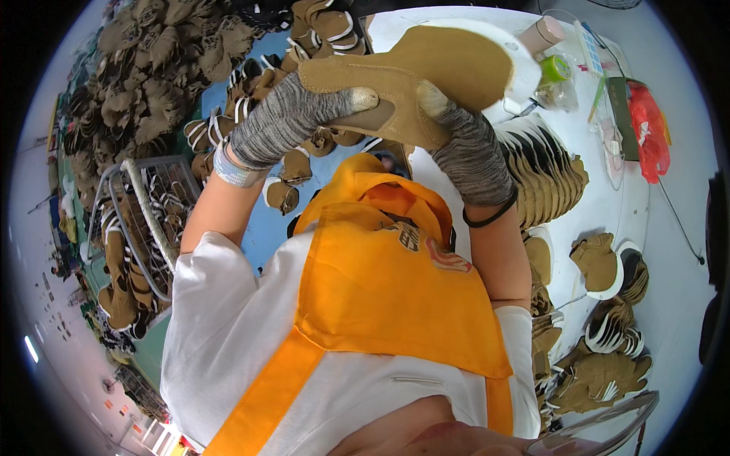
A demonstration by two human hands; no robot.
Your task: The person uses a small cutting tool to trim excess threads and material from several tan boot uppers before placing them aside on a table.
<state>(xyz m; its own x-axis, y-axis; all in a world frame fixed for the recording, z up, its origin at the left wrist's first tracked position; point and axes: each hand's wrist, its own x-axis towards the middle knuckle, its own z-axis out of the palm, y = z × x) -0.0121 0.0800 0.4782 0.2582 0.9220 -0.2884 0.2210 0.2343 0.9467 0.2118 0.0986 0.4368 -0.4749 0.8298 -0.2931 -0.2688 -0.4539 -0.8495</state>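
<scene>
Both my hands wear grey knitted gloves and hold one tan suede shoe-upper piece [426, 64] up in front of my chest. My left hand [293, 114] grips its left, narrower end, thumb lying across the front. My right hand [468, 148] pinches its lower right edge, thumb pointing up against the suede. The piece has a rounded toe shape, and a white table edge lies behind it. I wear an orange apron [380, 281] over a white shirt.
A white table [669, 251] on my right carries a fanned stack of tan cut pieces [544, 175], more tan uppers [601, 262], a red bag [650, 129], a green tape roll [557, 68] and a pink cylinder [541, 34]. A wire basket [141, 228] and heaps of tan uppers [163, 68] lie left.
</scene>
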